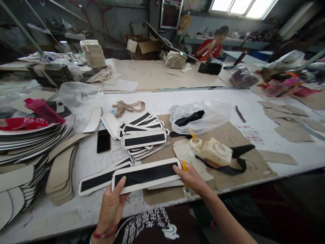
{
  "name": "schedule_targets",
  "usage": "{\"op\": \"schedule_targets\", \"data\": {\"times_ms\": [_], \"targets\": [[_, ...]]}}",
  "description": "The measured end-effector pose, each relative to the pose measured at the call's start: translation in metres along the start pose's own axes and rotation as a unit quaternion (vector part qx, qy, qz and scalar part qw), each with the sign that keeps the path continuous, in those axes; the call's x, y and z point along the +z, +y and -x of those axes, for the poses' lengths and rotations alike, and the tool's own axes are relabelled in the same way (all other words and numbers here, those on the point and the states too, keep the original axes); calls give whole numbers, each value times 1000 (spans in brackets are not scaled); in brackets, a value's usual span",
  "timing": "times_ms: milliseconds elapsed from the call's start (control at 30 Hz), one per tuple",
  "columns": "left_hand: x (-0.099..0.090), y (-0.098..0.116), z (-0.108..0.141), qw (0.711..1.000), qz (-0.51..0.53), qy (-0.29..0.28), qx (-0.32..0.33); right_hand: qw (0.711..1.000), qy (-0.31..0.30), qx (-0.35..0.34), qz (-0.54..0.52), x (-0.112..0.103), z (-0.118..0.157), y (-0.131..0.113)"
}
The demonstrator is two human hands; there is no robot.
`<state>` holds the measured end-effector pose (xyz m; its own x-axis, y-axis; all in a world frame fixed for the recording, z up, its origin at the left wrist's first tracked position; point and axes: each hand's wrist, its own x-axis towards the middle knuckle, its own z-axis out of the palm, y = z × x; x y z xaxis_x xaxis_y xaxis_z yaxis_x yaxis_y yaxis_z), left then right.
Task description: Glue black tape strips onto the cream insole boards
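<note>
A long white board panel with a black strip [149, 174] is held level over the table's front edge. My left hand [113, 203] grips its left end, thumb on top and fingers beneath. At the other end, my right hand [191, 178] pinches the panel with its thumb on the black strip. The same hand also holds a slim yellow-handled tool [185, 167], whose pale lower end points down. Two or more similar panels [95, 181] lie just behind my left hand. Farther back is a loose pile of shorter panels [143, 139] with black strips.
A stained glue-coated plastic container [217, 152] lies on brown board, beside black straps and a clear bag [203, 115]. A phone [103, 141] and stacked curved boards [61, 173] are on the left. Across the table, a person in red [209, 49] sits.
</note>
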<state>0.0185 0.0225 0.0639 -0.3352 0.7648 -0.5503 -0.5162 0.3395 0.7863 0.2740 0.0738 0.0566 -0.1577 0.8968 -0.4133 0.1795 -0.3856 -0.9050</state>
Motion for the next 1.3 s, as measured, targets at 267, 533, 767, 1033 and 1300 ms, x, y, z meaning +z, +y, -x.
{"op": "schedule_targets", "data": {"times_ms": [267, 533, 767, 1033, 1300], "targets": [[5, 4, 3, 999, 28, -22, -20, 998, -35, 12, -55, -4, 1, 1], [-1, -9, 0, 993, 64, -43, -89, 991, -44, 41, -119, -9, -5, 0], [-5, -5, -9, 995, 5, -59, -80, 999, -18, 49, -6, -13, -15, 12], [-1, -9, -29, 990, 49, -17, -130, 993, -2, 70, -97, 1, -36, 19], [50, 62, -95, 996, -15, -88, 8, 969, 219, -4, -116, -10, -72, 3]]}}
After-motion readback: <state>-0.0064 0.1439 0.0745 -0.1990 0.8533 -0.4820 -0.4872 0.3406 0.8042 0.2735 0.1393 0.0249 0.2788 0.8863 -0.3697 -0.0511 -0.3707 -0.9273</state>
